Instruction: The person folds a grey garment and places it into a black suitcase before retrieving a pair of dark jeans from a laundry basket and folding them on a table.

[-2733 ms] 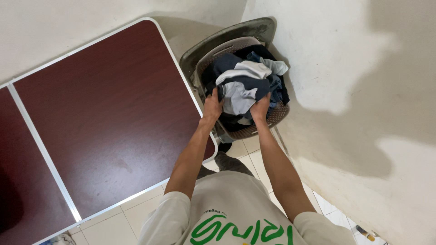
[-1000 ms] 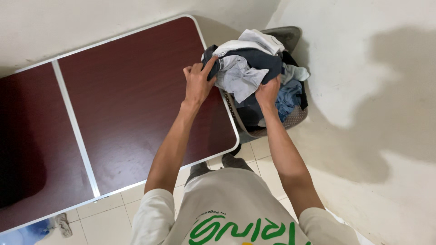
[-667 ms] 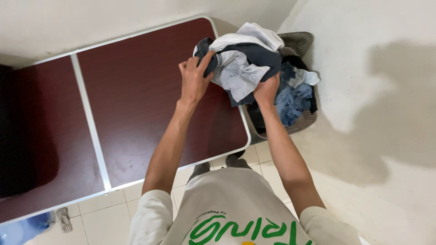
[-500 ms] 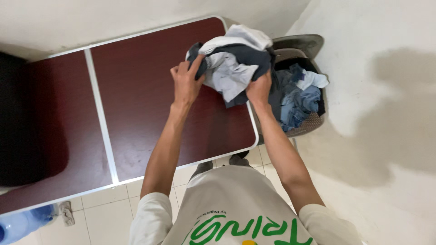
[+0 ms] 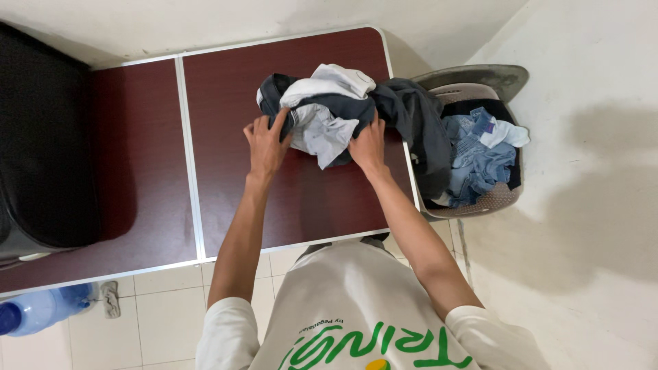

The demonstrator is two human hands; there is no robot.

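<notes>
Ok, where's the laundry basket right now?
In the head view the laundry basket sits on the floor at the table's right end, against the wall, just right of the clothes bundle both hands grip.

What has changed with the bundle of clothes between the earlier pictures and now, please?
Both hands, left hand and right hand, lifted the bundle of clothes out of the basket and carried it left over the table. One dark garment trails back into the basket. The two-handed hold is unchanged.

both arms stretched forward, bare from the short sleeves down | left hand (image 5: 264, 142) fingers spread and curled in a grip | right hand (image 5: 368, 142) clamped too (knuckles up, thumb hidden) | wrists about level, hands well apart
</notes>
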